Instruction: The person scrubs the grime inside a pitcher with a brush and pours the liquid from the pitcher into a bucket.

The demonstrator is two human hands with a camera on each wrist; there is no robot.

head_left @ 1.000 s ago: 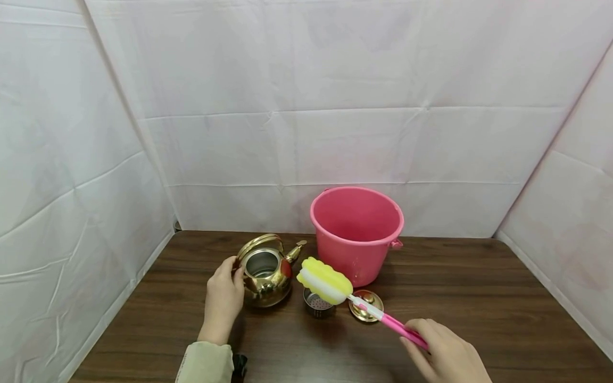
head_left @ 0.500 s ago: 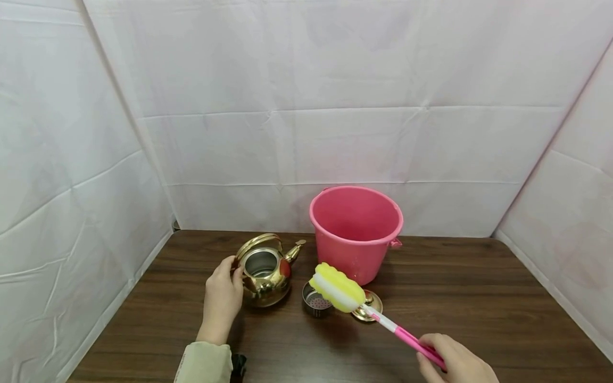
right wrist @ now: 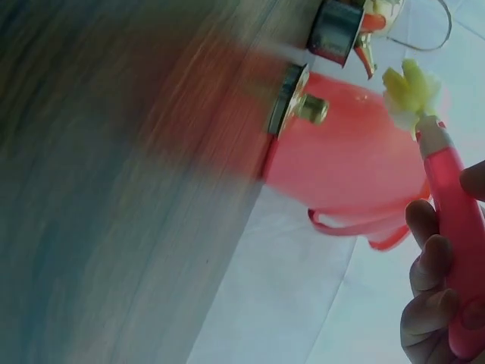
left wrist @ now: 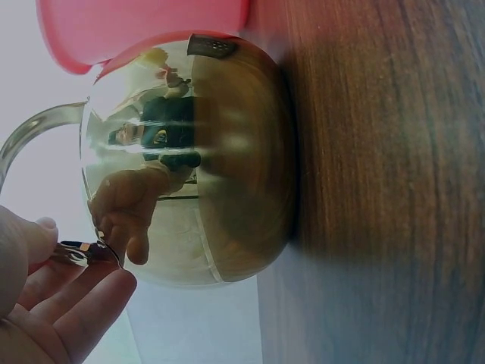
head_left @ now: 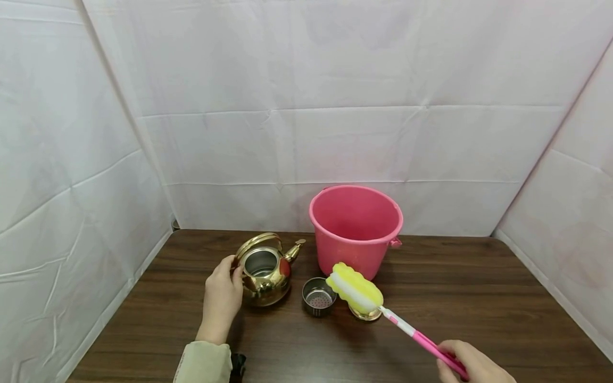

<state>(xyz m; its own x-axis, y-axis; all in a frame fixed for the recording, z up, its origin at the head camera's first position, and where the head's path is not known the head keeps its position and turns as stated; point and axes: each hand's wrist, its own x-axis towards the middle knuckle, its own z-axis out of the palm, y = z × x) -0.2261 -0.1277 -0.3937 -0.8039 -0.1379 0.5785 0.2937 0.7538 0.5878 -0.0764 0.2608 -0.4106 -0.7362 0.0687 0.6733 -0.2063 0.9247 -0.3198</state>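
My left hand (head_left: 222,295) grips the handle of a shiny gold teapot (head_left: 265,291) at its left end. The lidless teapot stands on the table, spout to the right. In the left wrist view, the thumb and fingers (left wrist: 95,311) pinch the handle's base beside the mirror-like body. With my right hand (head_left: 471,363) I hold a sponge bottle brush (head_left: 356,289) by its pink grip, fingers (right wrist: 430,262) curled round it. Its yellow and white head overlaps the gold lid (head_left: 367,316) in the head view. A steel strainer basket (head_left: 319,299) sits between teapot and lid.
Behind the lid stands a pink bucket (head_left: 356,247), just right of the teapot's spout. White cloth (head_left: 306,143) walls the back and both sides of the dark wooden table (head_left: 479,298).
My right hand has drawn the bottle brush to the right and toward me, so its head has moved off the strainer basket and over the lid. The left hand and teapot stay put.
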